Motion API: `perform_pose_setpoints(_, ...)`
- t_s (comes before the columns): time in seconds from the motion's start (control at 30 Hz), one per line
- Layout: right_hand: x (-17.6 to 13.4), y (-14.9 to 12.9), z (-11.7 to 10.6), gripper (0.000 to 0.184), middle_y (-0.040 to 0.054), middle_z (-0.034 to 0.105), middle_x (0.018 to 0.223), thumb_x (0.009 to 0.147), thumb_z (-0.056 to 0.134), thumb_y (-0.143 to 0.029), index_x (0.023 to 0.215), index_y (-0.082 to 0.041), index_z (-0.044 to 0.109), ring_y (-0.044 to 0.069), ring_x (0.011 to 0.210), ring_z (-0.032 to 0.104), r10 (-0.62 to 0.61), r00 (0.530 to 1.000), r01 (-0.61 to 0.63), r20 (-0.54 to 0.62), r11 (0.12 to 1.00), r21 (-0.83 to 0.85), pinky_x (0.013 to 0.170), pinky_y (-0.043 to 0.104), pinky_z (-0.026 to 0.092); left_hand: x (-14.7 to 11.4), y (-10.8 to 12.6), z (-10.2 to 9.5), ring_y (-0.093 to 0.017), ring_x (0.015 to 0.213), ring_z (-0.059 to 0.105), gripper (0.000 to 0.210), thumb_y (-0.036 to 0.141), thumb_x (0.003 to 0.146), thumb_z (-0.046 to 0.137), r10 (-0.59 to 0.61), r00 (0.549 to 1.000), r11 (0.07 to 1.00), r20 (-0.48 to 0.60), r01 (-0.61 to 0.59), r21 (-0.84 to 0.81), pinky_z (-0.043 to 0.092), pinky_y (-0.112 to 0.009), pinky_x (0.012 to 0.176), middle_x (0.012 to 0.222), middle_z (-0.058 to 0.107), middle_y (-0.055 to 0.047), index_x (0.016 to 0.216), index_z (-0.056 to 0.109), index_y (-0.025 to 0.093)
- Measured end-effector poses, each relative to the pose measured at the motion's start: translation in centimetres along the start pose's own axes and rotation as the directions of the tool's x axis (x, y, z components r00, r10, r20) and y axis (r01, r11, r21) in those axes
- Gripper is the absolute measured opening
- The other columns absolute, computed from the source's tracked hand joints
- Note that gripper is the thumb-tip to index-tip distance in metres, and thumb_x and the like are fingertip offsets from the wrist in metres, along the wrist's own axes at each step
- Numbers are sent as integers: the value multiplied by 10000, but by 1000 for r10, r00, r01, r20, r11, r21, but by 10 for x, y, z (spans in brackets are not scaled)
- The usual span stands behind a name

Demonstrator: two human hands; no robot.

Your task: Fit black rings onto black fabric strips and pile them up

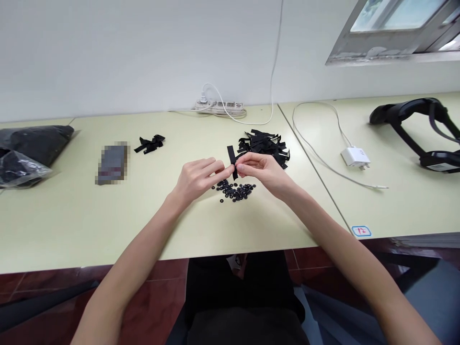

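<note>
My left hand (201, 177) reaches in over the table, its index finger stretched to a short black fabric strip (231, 154) and its other fingers curled. The left thumb is mostly hidden. From the other side, my right hand (264, 173) pinches at the same strip with thumb and index finger; any small piece between those fingertips is too small to make out. Just below both hands lies a scatter of small black ring-shaped pieces (237, 192). Behind my right hand is a heap of black fabric strips (266, 143), partly covered by the hand.
A smaller pile of black strips (151, 143) and a pixelated dark object (113, 164) lie to the left. Farther left is a black plastic bag (39, 143). A power strip (219, 106) sits by the wall. Rightward are a white charger (355, 157) and a black headset (409, 127).
</note>
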State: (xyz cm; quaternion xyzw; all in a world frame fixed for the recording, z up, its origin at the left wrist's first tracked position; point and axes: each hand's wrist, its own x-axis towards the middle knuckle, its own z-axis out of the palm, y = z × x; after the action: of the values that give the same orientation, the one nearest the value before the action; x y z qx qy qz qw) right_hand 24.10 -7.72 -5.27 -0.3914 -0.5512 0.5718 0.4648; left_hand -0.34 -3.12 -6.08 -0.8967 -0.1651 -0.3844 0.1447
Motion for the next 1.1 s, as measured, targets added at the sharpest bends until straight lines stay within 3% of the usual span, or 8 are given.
perform_pose_setpoints(0.3,0,-6,-5,277,2,664,907,866,906,-508,920,-260,795,166,862,588,31,999,-30,-14,996,79,941,382,540,0,2,3,-112,596,591,321,30,1034,640,75,993,997,-90,-71,38,312,-285,502,732,666,42,1119,733,325)
perform_pose_setpoints(0.57,-3,0,0,303,21,656,1037,954,813,-546,998,-258,728,187,948,621,49,991,-52,126,999,17,961,393,557,3,3,2,-101,598,595,339,-14,1025,649,163,976,984,-144,-150,101,340,-267,512,742,679,43,1195,719,271)
perform_pose_setpoints(0.73,-5,1,3,291,-11,610,915,980,792,-539,1031,-281,668,176,910,602,66,988,-77,138,995,70,922,367,546,2,2,2,-105,610,591,337,-6,1024,667,167,975,983,-146,-154,96,370,-263,529,769,698,32,1239,726,247)
perform_pose_setpoints(0.97,-3,1,7,278,-40,531,825,950,813,-494,993,-288,632,160,812,542,65,998,-65,10,995,73,827,337,505,-1,5,7,-122,617,620,236,185,1075,688,-27,996,999,-86,26,-21,351,-284,527,764,695,22,1214,774,354)
perform_pose_setpoints(1.1,0,3,5,288,-36,536,810,930,798,-500,987,-285,615,172,813,553,41,997,-38,-64,999,38,840,362,522,3,14,10,-117,636,612,175,261,1080,686,-228,973,955,-41,215,-205,391,-270,553,804,705,12,1175,801,353)
